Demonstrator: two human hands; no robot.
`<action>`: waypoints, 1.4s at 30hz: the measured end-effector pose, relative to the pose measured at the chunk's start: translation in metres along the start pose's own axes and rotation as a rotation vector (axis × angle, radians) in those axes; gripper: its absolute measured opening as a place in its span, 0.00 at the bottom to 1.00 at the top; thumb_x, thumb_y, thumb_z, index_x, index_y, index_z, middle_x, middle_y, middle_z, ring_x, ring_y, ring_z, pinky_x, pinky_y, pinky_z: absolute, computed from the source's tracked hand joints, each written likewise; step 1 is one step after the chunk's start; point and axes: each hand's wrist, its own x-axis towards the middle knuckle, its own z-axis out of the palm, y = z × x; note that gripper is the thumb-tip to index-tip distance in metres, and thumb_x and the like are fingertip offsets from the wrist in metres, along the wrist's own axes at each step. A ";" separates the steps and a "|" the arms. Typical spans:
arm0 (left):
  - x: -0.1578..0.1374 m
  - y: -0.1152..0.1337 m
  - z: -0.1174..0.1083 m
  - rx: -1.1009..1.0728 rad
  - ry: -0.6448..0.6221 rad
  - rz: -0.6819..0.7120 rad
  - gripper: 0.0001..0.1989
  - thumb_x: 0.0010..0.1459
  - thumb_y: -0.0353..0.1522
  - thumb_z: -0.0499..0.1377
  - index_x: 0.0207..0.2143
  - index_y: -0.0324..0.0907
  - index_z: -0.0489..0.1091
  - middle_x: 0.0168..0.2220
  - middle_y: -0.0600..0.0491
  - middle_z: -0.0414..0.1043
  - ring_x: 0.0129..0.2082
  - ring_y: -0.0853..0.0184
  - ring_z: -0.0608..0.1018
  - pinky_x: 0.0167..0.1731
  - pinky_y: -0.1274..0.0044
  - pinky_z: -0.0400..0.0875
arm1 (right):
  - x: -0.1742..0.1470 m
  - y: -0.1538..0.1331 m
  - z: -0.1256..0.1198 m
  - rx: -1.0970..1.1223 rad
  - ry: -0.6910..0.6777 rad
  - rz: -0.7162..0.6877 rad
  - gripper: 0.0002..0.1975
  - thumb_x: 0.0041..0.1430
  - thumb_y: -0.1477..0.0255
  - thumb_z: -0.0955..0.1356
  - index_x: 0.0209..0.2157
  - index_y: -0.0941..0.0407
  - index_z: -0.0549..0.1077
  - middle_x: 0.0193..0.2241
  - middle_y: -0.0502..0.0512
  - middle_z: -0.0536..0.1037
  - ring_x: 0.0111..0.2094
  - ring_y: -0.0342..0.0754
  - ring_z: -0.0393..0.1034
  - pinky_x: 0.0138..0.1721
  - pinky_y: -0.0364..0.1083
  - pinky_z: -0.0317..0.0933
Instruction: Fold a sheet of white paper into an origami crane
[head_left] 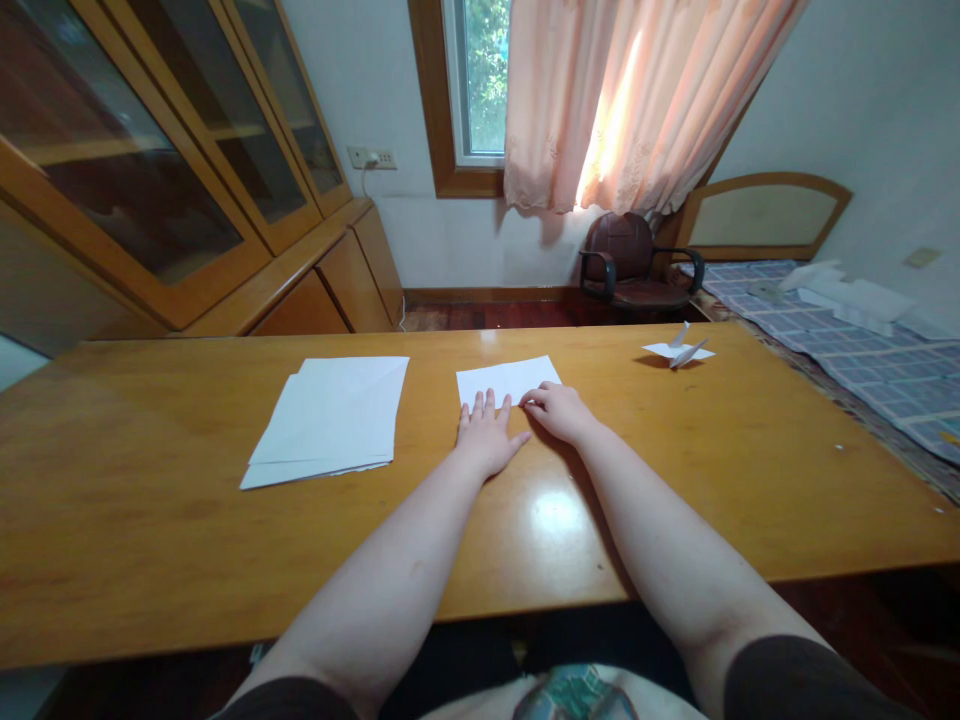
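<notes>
A white rectangular sheet of paper lies on the wooden table before me; whether it is folded I cannot tell. My left hand rests flat with spread fingers, their tips on the sheet's near edge. Close beside it, my right hand has its fingers bent and drawn together at the near right corner of the paper, pinching the edge. That hand covers part of the corner.
To the left lies a stack of white paper, slightly fanned. A folded paper crane sits at the table's far right. Beyond the table stand an office chair, a bed and a glass-door cabinet.
</notes>
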 end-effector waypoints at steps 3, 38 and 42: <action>0.000 0.000 0.001 -0.003 0.004 0.002 0.43 0.55 0.58 0.39 0.66 0.45 0.38 0.68 0.44 0.31 0.66 0.52 0.38 0.61 0.57 0.36 | 0.000 0.002 0.000 0.007 0.018 0.011 0.15 0.63 0.64 0.60 0.42 0.47 0.76 0.38 0.53 0.73 0.41 0.47 0.67 0.42 0.44 0.55; 0.002 -0.003 0.005 0.002 0.015 0.005 0.43 0.55 0.57 0.40 0.66 0.45 0.39 0.68 0.45 0.32 0.66 0.52 0.38 0.61 0.58 0.35 | -0.008 0.023 -0.026 -0.133 0.027 0.334 0.15 0.55 0.66 0.61 0.36 0.47 0.80 0.38 0.59 0.75 0.41 0.55 0.67 0.41 0.50 0.56; 0.001 -0.004 0.003 0.000 0.011 0.001 0.43 0.55 0.58 0.40 0.66 0.45 0.39 0.68 0.46 0.31 0.66 0.52 0.37 0.61 0.58 0.35 | -0.008 0.027 -0.027 -0.148 0.021 0.418 0.17 0.56 0.67 0.60 0.38 0.48 0.80 0.40 0.60 0.75 0.42 0.56 0.68 0.42 0.51 0.56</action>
